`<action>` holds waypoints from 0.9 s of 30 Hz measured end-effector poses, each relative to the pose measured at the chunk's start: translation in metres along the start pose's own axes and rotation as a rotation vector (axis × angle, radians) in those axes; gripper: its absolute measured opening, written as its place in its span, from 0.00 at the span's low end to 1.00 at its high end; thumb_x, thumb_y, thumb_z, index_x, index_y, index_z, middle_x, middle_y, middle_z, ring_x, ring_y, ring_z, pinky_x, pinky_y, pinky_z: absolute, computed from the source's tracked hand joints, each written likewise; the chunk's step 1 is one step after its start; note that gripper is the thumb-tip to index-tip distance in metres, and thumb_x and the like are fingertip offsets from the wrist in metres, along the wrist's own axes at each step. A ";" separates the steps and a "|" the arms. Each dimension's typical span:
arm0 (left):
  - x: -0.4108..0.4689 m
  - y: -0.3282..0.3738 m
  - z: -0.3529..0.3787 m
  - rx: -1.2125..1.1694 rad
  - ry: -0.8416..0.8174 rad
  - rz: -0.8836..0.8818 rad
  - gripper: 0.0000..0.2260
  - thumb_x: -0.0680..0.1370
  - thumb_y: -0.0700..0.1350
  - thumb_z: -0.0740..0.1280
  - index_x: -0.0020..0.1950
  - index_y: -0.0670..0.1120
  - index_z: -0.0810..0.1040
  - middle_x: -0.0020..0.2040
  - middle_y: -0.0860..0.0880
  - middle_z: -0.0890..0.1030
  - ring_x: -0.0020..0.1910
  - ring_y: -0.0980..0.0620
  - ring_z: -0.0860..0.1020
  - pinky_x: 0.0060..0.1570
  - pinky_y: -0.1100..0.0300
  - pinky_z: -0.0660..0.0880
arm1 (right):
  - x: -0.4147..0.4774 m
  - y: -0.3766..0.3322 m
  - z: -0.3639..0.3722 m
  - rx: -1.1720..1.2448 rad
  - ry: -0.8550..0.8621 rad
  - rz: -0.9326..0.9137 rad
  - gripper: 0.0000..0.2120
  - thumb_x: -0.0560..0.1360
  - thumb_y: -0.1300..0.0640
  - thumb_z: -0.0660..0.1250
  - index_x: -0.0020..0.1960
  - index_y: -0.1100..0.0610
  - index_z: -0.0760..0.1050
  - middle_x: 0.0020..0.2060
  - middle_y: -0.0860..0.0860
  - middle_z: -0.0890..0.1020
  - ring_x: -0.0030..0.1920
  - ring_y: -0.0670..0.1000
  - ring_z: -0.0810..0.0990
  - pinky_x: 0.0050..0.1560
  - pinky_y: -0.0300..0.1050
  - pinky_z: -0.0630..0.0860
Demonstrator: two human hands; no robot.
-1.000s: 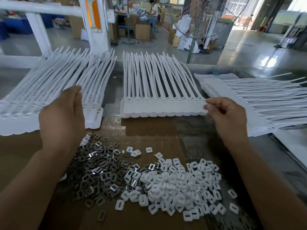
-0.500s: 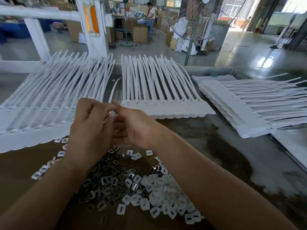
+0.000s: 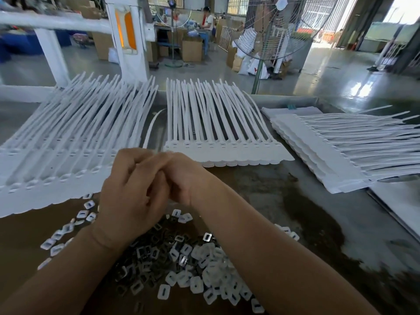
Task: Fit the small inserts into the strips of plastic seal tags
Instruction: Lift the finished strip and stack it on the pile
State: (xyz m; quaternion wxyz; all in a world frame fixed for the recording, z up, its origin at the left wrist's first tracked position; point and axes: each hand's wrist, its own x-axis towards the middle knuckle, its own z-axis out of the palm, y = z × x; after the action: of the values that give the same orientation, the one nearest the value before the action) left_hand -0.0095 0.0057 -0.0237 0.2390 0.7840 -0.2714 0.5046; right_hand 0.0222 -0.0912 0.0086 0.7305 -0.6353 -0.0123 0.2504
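While your left hand (image 3: 131, 196) and right hand (image 3: 184, 178) are pressed together with fingers curled inward, I cannot tell what they pinch between them, or whether they hold anything at all. One loose white tail (image 3: 152, 126) curves up just beyond your knuckles and may run into the grip.

Just below your wrists lies the heap of inserts, dark metal ones (image 3: 145, 258) under your left forearm and white plastic ones (image 3: 211, 269) under your right. The left stack of seal tags (image 3: 68, 155) sits just beside your left hand, the middle strip (image 3: 227, 153) just past your right knuckles, and the right stack (image 3: 329, 155) well off to that side. Whether the slots in the tag heads are filled is too small to read. With so many inserts loose, I judge most of the work is left.

A second ago your hands were apart, the left over the left stack, the right at the middle strip's far end. Half a second ago they had met, and now they are clasped tighter.
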 end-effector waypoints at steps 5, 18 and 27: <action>0.006 0.002 -0.002 -0.057 0.130 0.213 0.15 0.70 0.30 0.61 0.56 0.37 0.69 0.49 0.40 0.70 0.49 0.47 0.72 0.59 0.66 0.65 | -0.007 -0.020 -0.010 -0.155 -0.017 -0.177 0.10 0.75 0.70 0.60 0.54 0.69 0.75 0.44 0.64 0.79 0.44 0.57 0.77 0.48 0.51 0.77; -0.002 -0.026 0.000 0.199 -0.292 -0.158 0.27 0.61 0.40 0.74 0.59 0.36 0.75 0.59 0.36 0.75 0.60 0.41 0.70 0.61 0.40 0.63 | -0.079 -0.020 -0.143 -0.175 0.287 -0.373 0.13 0.76 0.68 0.59 0.49 0.53 0.78 0.43 0.43 0.85 0.44 0.44 0.83 0.36 0.36 0.78; -0.011 -0.015 0.016 0.086 -0.701 -0.139 0.24 0.62 0.33 0.75 0.56 0.45 0.80 0.60 0.45 0.77 0.60 0.39 0.74 0.59 0.50 0.61 | -0.096 0.018 -0.186 -0.432 0.606 -0.115 0.07 0.76 0.67 0.61 0.50 0.63 0.77 0.43 0.54 0.83 0.41 0.48 0.82 0.32 0.37 0.77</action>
State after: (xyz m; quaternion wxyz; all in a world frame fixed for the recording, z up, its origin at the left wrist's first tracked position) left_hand 0.0075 0.0081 -0.0413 0.1319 0.9353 -0.2614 0.1986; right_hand -0.0051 -0.2983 -0.0155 0.5629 -0.8183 0.1160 0.0012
